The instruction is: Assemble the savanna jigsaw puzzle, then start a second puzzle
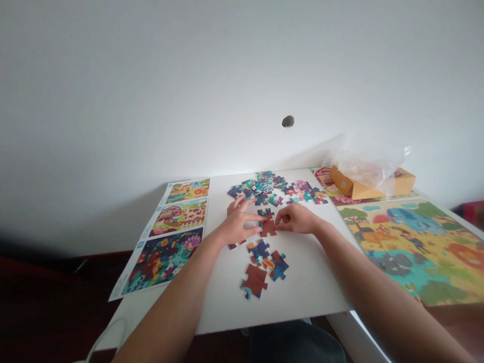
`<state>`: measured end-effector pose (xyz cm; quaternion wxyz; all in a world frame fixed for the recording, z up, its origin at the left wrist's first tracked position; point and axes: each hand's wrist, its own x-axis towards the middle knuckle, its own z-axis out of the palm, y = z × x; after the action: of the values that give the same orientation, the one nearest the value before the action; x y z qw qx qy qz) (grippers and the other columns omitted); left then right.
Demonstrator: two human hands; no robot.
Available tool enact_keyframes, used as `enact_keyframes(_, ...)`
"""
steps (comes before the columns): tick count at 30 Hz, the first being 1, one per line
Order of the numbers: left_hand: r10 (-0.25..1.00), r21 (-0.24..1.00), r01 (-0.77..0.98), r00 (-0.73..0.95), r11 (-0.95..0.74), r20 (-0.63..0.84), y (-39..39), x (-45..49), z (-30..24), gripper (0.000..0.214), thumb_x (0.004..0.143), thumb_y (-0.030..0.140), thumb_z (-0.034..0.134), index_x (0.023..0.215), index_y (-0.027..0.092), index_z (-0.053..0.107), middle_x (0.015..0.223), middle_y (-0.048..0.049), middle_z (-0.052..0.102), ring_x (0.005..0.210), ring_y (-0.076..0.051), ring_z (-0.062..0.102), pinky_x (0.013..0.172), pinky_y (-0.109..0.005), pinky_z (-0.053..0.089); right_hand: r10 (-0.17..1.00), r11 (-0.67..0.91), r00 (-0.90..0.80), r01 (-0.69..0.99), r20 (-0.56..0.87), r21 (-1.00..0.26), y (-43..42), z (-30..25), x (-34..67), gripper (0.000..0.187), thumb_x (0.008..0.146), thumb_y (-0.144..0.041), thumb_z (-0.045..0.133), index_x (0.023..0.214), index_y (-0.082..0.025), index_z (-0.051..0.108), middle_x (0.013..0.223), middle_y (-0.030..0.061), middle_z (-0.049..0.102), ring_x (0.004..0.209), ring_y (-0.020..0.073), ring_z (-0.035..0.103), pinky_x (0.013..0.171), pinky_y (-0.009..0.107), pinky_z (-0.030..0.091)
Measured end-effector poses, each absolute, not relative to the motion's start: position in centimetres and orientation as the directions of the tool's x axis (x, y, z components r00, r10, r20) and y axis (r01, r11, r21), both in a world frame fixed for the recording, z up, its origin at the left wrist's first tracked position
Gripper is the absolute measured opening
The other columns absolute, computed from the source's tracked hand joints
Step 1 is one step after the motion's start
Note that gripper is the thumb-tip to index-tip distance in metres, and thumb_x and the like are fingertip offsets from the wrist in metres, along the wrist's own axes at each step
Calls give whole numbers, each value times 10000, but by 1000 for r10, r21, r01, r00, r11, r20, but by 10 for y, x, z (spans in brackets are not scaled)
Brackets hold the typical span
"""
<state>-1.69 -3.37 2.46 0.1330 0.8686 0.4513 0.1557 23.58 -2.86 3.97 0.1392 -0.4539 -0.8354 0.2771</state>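
A brown jigsaw piece lies flat on the white table, touching a dark blue piece just above it. My left hand reaches in from the left with its fingers spread, the tips touching the left side of these pieces. On the other side, my right hand has thumb and forefinger pinched at the brown piece's right edge. Nearer me lie a larger brown piece, a blue piece with leaves and a multicoloured piece. Another piece is partly hidden under my left hand.
Toward the wall lies a heap of loose jigsaw pieces, with joined pieces to its right. A picture sheet is on the left. An assembled animal puzzle, a yellow box and a clear plastic bag are on the right.
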Motion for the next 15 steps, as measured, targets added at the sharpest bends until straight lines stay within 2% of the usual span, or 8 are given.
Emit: enact_keyframes(15,830,347,761,547,-547,108,-33,-20,22,297,859,420,658,1148,423,727,1585,15,299,1476,-431,95,1162,-656,125,827,455,-563,666,3,-591,-28,36,238,155,765,-315,711,842,-203,786,605,-27,588,543,81,466,553,221,302)
